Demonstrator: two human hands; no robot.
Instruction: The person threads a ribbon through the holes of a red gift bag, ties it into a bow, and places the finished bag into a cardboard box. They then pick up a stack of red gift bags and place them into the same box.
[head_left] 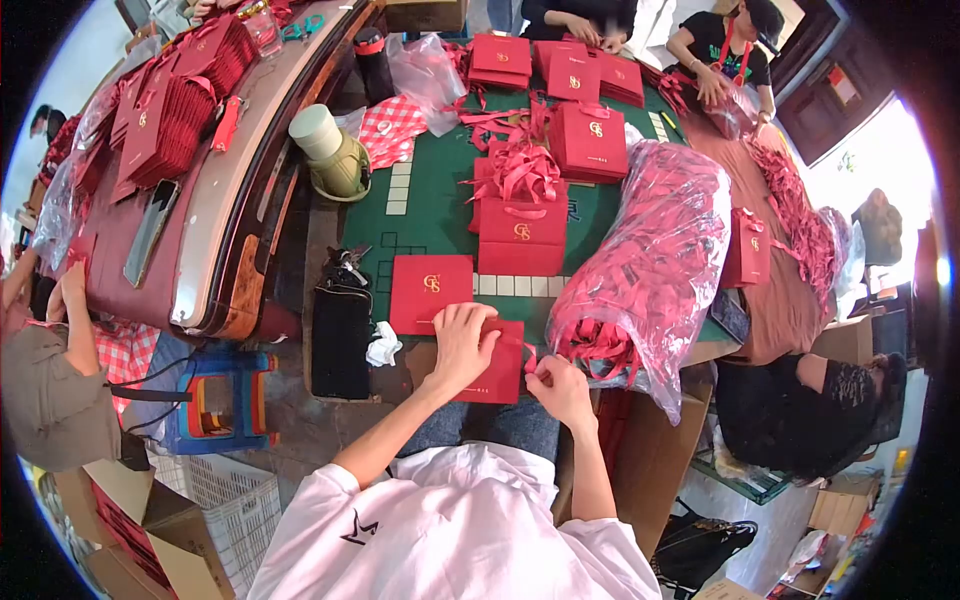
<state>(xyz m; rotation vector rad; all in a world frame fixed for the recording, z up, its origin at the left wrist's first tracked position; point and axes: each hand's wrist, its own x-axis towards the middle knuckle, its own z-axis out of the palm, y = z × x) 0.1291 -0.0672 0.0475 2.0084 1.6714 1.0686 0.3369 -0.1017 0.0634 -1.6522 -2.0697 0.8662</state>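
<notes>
My left hand [462, 345] rests on a red bag [497, 385] at the table's front edge, its fingers bent over the bag's upper part. My right hand [560, 385] is closed at the bag's right side, pinching a red ribbon [530, 358] that runs to the bag. Just beyond, another red bag [431, 285] with a gold logo lies flat. Further up stands a stack of red bags [522, 240] with ribbons heaped over it. To the right lies a clear plastic sack [660, 250] full of red ribbons.
A green cup [340, 165], a black pouch [341, 340] and a crumpled tissue [383, 344] sit at the left. More bag stacks [500, 60] stand at the back. Co-workers sit around, one at the far right [735, 60]. A blue stool [225, 400] is at lower left.
</notes>
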